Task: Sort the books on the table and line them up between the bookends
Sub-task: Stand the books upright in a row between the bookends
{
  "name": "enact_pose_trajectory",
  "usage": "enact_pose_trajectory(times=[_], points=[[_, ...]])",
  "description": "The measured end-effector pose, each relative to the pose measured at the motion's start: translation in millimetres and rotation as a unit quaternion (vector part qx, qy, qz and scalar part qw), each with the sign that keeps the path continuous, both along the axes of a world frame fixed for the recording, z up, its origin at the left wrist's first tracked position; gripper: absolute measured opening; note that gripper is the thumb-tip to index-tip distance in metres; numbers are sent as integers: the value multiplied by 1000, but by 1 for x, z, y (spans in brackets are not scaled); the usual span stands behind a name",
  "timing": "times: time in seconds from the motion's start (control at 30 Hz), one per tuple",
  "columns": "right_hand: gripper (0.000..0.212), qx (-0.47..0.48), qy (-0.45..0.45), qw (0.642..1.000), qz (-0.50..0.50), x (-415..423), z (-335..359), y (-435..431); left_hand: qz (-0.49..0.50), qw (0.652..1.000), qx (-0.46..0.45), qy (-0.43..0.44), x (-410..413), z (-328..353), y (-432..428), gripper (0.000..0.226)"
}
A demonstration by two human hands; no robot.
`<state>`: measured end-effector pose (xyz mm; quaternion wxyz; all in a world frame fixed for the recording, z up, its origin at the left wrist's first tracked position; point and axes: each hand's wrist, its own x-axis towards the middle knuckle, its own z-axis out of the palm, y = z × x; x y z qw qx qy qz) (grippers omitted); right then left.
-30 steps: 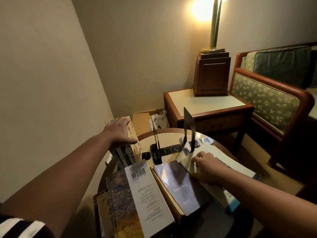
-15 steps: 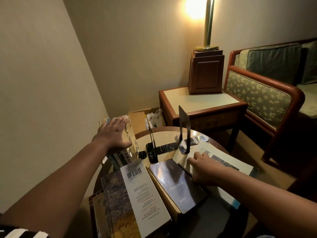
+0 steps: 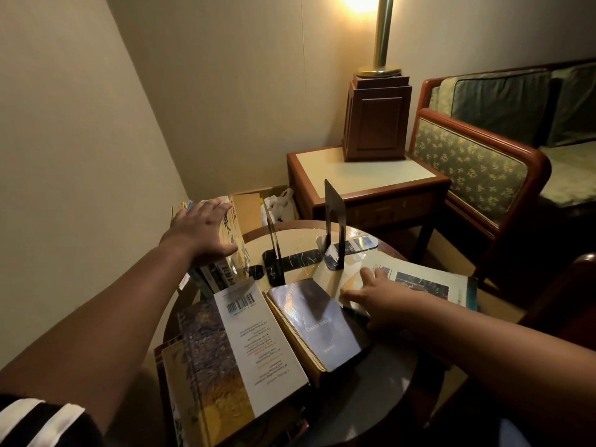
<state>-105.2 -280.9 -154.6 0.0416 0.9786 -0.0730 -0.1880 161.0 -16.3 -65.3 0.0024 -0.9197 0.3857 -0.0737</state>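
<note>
While the left hand (image 3: 203, 230) presses straight, spread fingers on the leaning books (image 3: 225, 256) at the left edge of the table (image 3: 300, 241), propping them, the right hand (image 3: 383, 298) lies on the near corner of the pale book (image 3: 429, 282); I cannot tell whether its thumb has got under the edge. To do this well, I would work the thumb beneath that corner first. Then I would lift by the spine side, since the book looks broad and thin and may sag. The propping hand should not leave early: the leaning books stand outside the bookends (image 3: 274, 250), close to the rim, and could slide off. No book stands between the bookends yet.

Counted:
- Hands: two.
- Bookends: two, upright and near each other mid-table.
- Flat books: four that I can make out, namely the pale book, the dark book (image 3: 316, 321), the barcode book (image 3: 258, 343) and the painted book (image 3: 206, 366) under it.
- Leaning books: several, but the spines are too crowded for a sure number
</note>
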Motion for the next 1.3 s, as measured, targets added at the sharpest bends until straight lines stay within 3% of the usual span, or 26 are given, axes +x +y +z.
enact_pose_trajectory(times=[0.13, 0.5, 0.7, 0.9, 1.13, 1.23, 1.3], points=[[76, -21, -21, 999, 12, 5, -1, 5, -2, 1000, -3, -6, 1, -1, 1, 101], [49, 134, -174, 975, -13, -4, 26, -17, -2, 1000, -11, -9, 3, -2, 1, 96], [59, 221, -306, 926, -29, -6, 60, -24, -1, 1000, -13, -12, 5, -4, 1, 95], [53, 256, -434, 862, -47, -19, 95, -34, 2, 1000, -14, -12, 8, -4, 1, 95], [40, 327, -563, 752, -104, -41, 98, -38, 6, 1000, -20, -6, 9, -4, -1, 96], [36, 326, -564, 742, -159, -53, 97, -36, 10, 1000, -19, -8, 7, -3, -2, 95], [33, 313, -532, 770, -162, -62, 106, -40, 11, 1000, -20, -7, 7, -3, -2, 95]])
